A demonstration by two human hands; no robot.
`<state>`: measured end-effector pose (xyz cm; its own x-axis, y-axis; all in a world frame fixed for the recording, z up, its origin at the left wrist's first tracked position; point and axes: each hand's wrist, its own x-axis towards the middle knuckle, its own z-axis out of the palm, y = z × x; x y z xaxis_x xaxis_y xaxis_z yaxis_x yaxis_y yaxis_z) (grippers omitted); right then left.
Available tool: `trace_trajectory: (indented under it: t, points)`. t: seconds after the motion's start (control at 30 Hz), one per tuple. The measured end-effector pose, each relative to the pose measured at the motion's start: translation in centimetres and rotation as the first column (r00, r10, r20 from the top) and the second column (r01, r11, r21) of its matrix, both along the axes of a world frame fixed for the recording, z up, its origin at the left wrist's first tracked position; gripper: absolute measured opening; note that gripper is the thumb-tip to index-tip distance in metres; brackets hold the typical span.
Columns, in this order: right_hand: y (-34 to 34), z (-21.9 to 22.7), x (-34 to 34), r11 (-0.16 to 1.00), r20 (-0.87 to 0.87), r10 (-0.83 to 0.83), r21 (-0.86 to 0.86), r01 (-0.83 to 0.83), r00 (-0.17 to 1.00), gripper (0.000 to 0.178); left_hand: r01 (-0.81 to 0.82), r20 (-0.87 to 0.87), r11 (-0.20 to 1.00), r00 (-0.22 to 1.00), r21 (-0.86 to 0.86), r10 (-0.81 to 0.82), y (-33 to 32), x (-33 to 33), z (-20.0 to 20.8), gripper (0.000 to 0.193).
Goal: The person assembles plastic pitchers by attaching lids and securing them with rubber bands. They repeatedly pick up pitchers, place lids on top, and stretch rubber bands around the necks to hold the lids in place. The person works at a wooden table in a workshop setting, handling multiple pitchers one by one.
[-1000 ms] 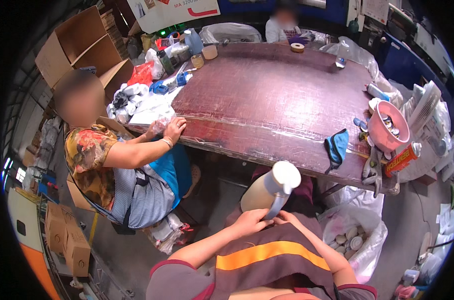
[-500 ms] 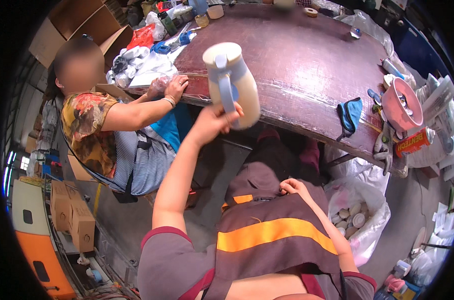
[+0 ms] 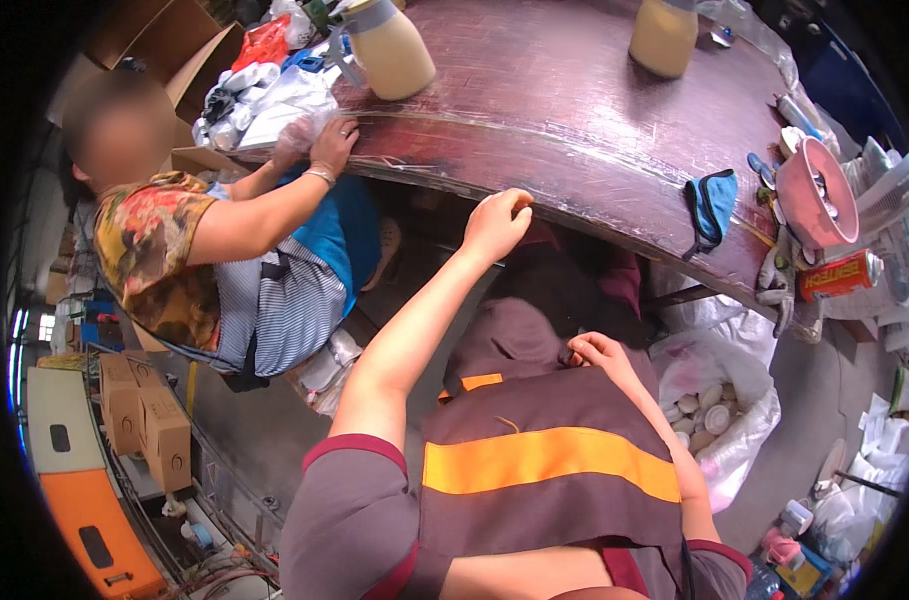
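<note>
My left hand [image 3: 498, 226] is over the table's front edge, its fingers curled in and nothing visible in them. Low at my lap, by the dark apron [image 3: 544, 415], my right hand [image 3: 599, 356] has its fingers bent together; whatever they may hold is hidden. A cream jug [image 3: 392, 55] with a grey collar and handle stands on the dark red table [image 3: 534, 100], beyond and left of my left hand. Farther off to the right is a second cream jug [image 3: 664, 42], its top cut off by the picture's edge.
At the left a seated co-worker's hands [image 3: 326, 148] handle clear plastic by white bags [image 3: 264, 105]. A blue cloth item [image 3: 712, 205], a pink basin [image 3: 816, 195] and a red can [image 3: 840, 276] lie at the table's right end. Below, a plastic sack [image 3: 714, 480] holds round lids.
My left hand has let go of the jug it held up and has come lower. Two jugs now show on the tabletop; which one I held, I cannot tell. My right hand stays put.
</note>
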<state>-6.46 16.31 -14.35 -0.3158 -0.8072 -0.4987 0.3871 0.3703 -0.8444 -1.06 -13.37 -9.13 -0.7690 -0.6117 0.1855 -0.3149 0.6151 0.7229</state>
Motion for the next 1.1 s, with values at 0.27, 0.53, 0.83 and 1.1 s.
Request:
trace_trajectory:
  t: [0.27,0.53,0.83,1.1]
  points:
    - [-3.3,8.5,-12.2,0.973,-0.345,-0.229,-0.095,0.209,0.910,0.025,-0.131,0.066,0.988,0.988,-0.083,0.136,-3.0,-7.0,1.1,0.016]
    - [-9.1,20.3,-31.5,0.728,-0.732,-0.665,-0.592,0.347,0.147,0.042,-0.142,-0.101,0.896,0.989,-0.421,0.110,-3.3,-7.6,-1.4,0.005]
    - [-15.4,19.9,-31.8,0.858,-0.873,-0.412,-0.468,0.211,-0.262,0.027,-0.180,-0.128,0.897,0.982,-0.404,0.139,-3.3,-7.9,-1.7,0.006]
    - [-7.2,16.7,-16.8,0.679,-0.450,-0.692,-0.672,0.297,0.565,0.017,0.102,-0.221,0.308,0.896,0.946,0.385,-7.6,-7.6,0.4,0.030]
